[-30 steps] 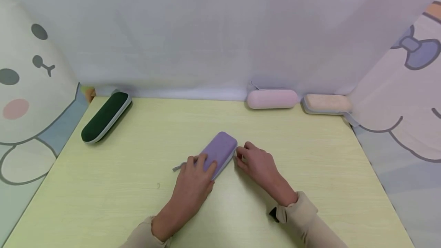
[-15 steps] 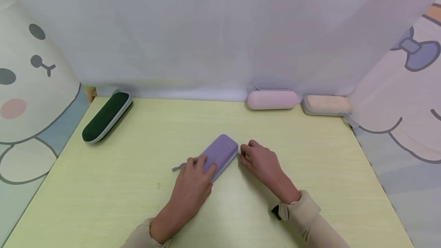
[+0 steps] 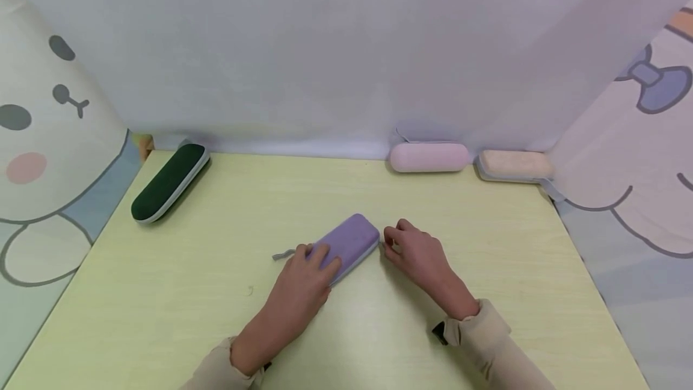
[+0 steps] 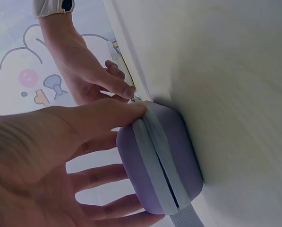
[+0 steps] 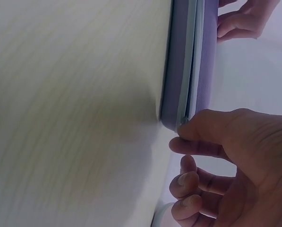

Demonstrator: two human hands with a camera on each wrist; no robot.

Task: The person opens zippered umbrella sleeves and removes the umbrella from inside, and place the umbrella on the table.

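Note:
A purple zippered pencil case (image 3: 349, 239) with a pale grey zip band lies at a slant on the table. My left hand (image 3: 303, 281) holds its near end, fingers over the lid and thumb on the side, as the left wrist view shows. A grey strap (image 3: 283, 254) sticks out at that end. At the far right corner, thumb and index finger of my right hand (image 3: 419, 257) pinch the zip's small pull; a bit of the metal slider (image 5: 184, 121) shows beside the thumb. A dark slit (image 4: 169, 182) runs between the zip's two edges.
A dark green case (image 3: 169, 182) lies at the table's left edge. Along the back stand a pink case (image 3: 429, 157) and a peach case (image 3: 514, 165), near the white curtain (image 3: 303, 65). Cartoon-printed cloths hang on both sides of the pale wooden table (image 3: 216, 330).
My right hand has shifted a little to the right, and the pencil case's far end has swung slightly right with it. My left hand stays on the case, its wrist slightly further left.

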